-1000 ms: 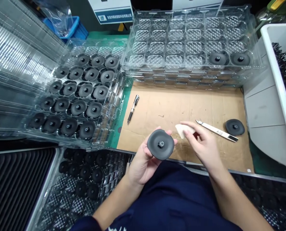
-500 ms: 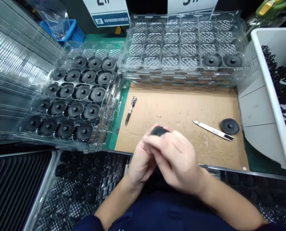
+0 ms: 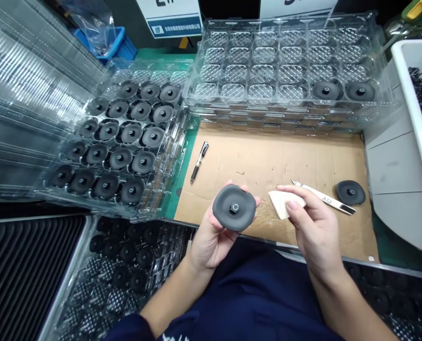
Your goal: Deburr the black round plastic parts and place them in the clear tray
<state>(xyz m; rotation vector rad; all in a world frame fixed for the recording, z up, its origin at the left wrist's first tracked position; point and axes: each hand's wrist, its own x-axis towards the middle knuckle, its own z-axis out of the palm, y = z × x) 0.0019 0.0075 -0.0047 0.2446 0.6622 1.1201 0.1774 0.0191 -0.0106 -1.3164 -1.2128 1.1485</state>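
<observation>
My left hand holds a round black rubber disc with a small metal hub in its middle, face up, over the near edge of a cardboard sheet. My right hand is just to its right, fingers pinched on a small white wedge-shaped piece. The two hands are apart. A white knife marked A13 and a loose black disc lie on the cardboard to the right.
A clear tray full of black discs sits on the left. A stack of clear trays at the back holds two discs. A pen lies on the cardboard. A white bin stands right, more trays of discs below.
Half a second ago my right hand covered the disc in my left hand; it has since drawn back to the right with the white piece, and the disc's face shows again.
</observation>
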